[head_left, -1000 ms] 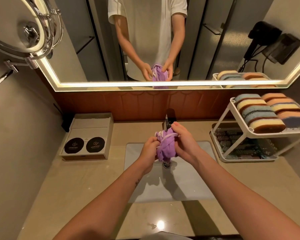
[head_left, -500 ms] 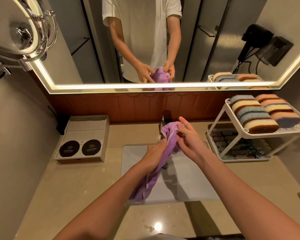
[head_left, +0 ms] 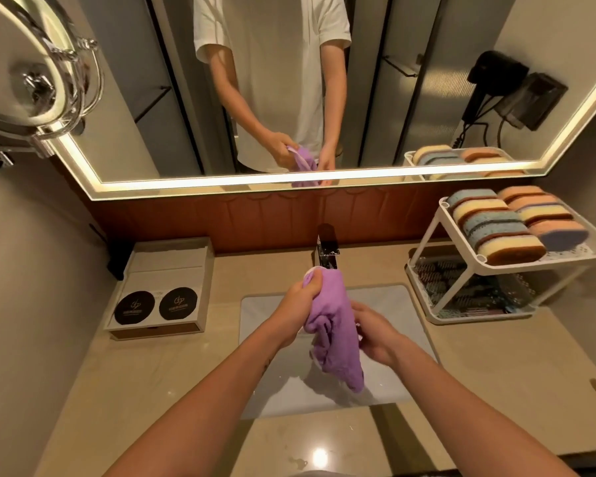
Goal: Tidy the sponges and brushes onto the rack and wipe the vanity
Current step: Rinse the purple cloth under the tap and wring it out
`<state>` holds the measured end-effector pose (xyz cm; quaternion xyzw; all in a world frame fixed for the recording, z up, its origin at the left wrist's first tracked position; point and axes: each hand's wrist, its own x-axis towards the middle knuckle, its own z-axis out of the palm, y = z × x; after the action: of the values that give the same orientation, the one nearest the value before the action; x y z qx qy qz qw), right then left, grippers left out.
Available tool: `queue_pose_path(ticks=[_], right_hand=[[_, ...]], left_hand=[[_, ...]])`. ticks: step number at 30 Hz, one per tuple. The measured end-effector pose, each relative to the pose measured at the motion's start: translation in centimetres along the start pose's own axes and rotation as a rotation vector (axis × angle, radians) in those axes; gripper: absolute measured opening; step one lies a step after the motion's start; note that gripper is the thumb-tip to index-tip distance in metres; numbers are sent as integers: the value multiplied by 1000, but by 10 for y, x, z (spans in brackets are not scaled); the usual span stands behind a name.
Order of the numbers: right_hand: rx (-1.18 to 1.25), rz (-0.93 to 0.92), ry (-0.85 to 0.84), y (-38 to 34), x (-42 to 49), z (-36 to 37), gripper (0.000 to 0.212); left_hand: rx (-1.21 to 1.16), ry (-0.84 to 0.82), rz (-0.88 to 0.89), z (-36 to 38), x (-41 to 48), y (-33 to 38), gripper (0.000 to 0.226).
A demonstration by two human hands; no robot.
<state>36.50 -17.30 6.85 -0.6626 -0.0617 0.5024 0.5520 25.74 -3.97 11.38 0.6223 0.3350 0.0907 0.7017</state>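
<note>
Both hands are closed around a purple cloth [head_left: 334,325], held above the middle of the sink [head_left: 396,304]. The left hand [head_left: 300,301] is fisted around the cloth's upper end, which sits farther away, just in front of the tap [head_left: 327,249]. The right hand [head_left: 375,333] wraps its fingers around the bunched middle, nearer and to the right. The cloth's loose lower end hangs down over the basin, not touching it.

The sink is a pale rectangular basin set into a beige vanity top [head_left: 152,373]. On the far right of the vanity stands a white two-tier rack [head_left: 441,215]. Its upper shelf holds two rows of sponges [head_left: 496,225] in blue, yellow, orange and purple, packed side by side. Its lower shelf holds dark striped items too dim to identify.

On the far left of the vanity sits a shallow white box [head_left: 162,287] with two round black discs in its near section. A wide lit mirror [head_left: 393,98] fills the wall behind, reflecting the person in a white shirt and a black hair dryer [head_left: 492,74]. At the upper left hangs a round mirror [head_left: 21,63] on a chrome arm.
</note>
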Motion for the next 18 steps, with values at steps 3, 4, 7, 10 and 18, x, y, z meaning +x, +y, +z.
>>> queue_pose_path(ticks=[3,4,7,10,18], right_hand=[[62,125,-55,21,-3,7,17],[62,146,-47,24,-3,11,18],[-37,194,-78,24,0,17,31],[-29,272,-285,18,0,16,51],[79,10,-156,22,0,8,23]], left_hand=[[-85,-55,-73,9,-3,3,59],[-150,-73,-110,10,-3,2,60],[-254,-71,-178,9,-5,2,57],[-277,23,-160,6,-4,2,61],[110,328,-24,-17,-16,6,48]])
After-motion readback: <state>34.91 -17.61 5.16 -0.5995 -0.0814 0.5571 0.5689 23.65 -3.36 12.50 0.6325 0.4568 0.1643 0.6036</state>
